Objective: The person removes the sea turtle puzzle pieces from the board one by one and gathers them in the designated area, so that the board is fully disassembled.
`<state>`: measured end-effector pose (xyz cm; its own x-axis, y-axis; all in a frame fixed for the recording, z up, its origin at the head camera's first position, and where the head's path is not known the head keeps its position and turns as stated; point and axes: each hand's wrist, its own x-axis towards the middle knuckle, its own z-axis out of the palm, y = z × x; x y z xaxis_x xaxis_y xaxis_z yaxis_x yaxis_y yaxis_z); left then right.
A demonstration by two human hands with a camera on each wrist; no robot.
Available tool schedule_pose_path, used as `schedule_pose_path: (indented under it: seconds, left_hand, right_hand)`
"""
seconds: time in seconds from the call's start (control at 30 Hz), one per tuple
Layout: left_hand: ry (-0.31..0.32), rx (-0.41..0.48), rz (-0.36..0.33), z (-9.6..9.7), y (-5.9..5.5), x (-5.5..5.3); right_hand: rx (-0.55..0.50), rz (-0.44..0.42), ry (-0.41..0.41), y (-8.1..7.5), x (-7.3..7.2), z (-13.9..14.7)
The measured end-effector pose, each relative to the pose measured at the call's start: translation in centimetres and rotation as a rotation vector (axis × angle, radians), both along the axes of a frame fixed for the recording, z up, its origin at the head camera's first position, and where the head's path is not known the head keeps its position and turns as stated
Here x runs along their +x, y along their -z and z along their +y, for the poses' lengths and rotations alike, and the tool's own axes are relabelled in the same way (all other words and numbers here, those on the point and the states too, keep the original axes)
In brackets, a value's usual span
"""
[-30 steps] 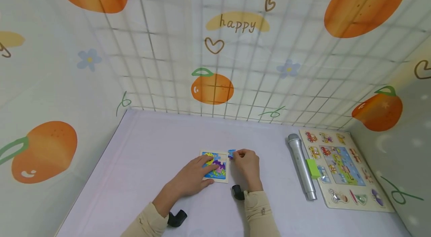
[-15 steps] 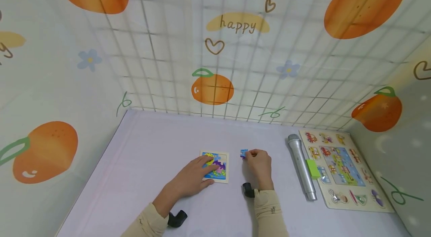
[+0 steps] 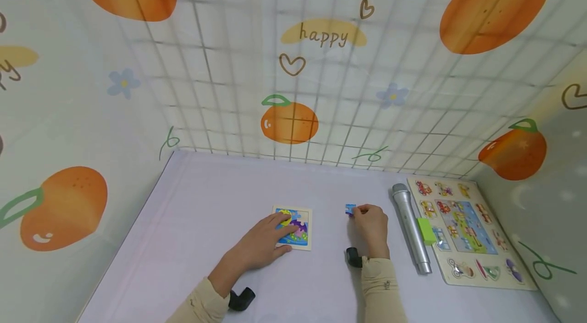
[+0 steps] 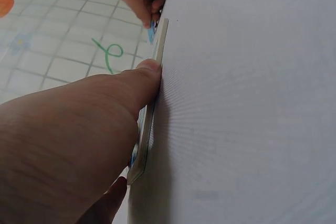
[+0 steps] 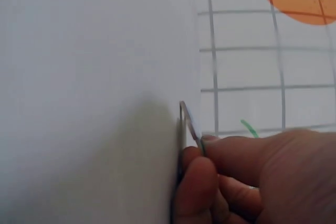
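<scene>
My left hand lies with extended fingers across a small jigsaw puzzle tray near the middle of the table. Under and beside those fingers show yellow, purple and blue pieces; a pale gap shows at the tray's upper right. In the left wrist view, the thumb touches the tray's edge. To the right of the tray, my right hand pinches a blue and purple puzzle piece between thumb and finger. Seen edge-on in the right wrist view, the thin piece sticks out past the fingertips.
A silver microphone lies right of my right hand. Beyond it sits a large wooden puzzle board with vehicle pictures, and a bright green block lies between the two. A cloth-covered grid wall rises along the table's back edge.
My right hand has moved steadily rightward with the puzzle piece, away from the tray and closer to the microphone. The left hand has stayed in place on the tray.
</scene>
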<state>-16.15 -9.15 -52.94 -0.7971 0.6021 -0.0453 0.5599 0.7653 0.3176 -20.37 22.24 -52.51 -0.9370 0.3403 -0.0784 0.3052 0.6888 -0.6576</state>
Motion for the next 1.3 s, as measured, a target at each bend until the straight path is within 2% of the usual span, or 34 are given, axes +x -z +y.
schedule_pose_path:
  seconds: [0.43,0.77,0.97,1.3]
  left_hand:
    - [-0.004,0.022,0.017,-0.2,1.2,-0.2]
    - [-0.008,0.033,0.015,-0.2,1.0,-0.2]
    - [-0.019,0.028,-0.014,-0.2,1.2,-0.2]
    - [-0.029,0.044,-0.026,-0.2,0.9,0.0]
  right_hand:
    - [0.012,-0.022,0.018,-0.5,0.1,0.9]
    - [0.060,0.020,0.018,-0.2,0.0,0.6]
    - [0.082,0.043,0.015,0.1,-0.1,0.6]
    - [0.089,0.050,0.017,0.1,0.0,0.5]
